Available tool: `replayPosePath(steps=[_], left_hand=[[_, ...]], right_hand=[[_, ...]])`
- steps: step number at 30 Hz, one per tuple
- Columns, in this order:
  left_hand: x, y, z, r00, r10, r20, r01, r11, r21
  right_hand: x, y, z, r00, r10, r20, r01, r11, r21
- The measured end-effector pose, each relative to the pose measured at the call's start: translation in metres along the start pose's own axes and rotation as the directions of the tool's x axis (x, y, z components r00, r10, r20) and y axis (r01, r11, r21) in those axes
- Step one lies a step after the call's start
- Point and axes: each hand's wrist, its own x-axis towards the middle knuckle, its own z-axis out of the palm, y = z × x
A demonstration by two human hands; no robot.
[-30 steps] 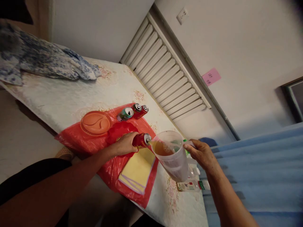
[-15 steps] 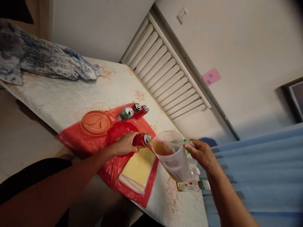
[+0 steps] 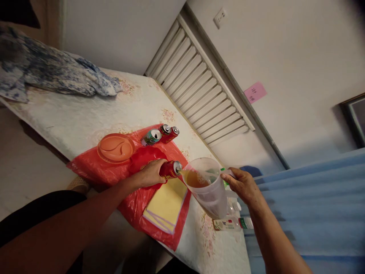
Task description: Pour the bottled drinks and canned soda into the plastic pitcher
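My left hand (image 3: 151,173) is wrapped round a red drink can (image 3: 169,169), tilted with its top toward a pitcher. In my right hand (image 3: 241,183) is the handle of this translucent plastic pitcher (image 3: 211,199), which leans toward the can and holds amber-brown liquid. A thin yellowish stream runs between the can's top and the pitcher's rim; which way it flows I cannot tell. Behind my left hand lies a red scalloped dish (image 3: 142,156), partly hidden. Below the can, a folded yellow cloth (image 3: 167,207) rests on a red plastic sheet (image 3: 128,205).
A green can (image 3: 150,137) and two red-and-dark cans (image 3: 171,135) stand behind. Left of them is an orange divided plate (image 3: 115,147). Bottles (image 3: 229,223) are right of the pitcher on the flowered tablecloth (image 3: 85,114). A patterned cloth (image 3: 62,74), radiator (image 3: 199,83) and blue curtain (image 3: 313,205) surround.
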Motion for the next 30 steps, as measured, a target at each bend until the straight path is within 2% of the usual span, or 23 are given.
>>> replayPosePath(steps=[25,30], left_hand=[[-0.0002,0.0008,-0.0008,1.000,-0.004,0.019,0.003,1.000,0.027],[-0.0004,0.0011,-0.0012,1.000,-0.001,0.021,0.001,1.000,0.020]], right_hand=[[0.0014,0.0038,0.0011,0.999,-0.043,-0.017,0.043,0.998,-0.035],[0.0019,0.0053,0.0016,1.000,-0.022,-0.007,0.021,0.999,-0.030]])
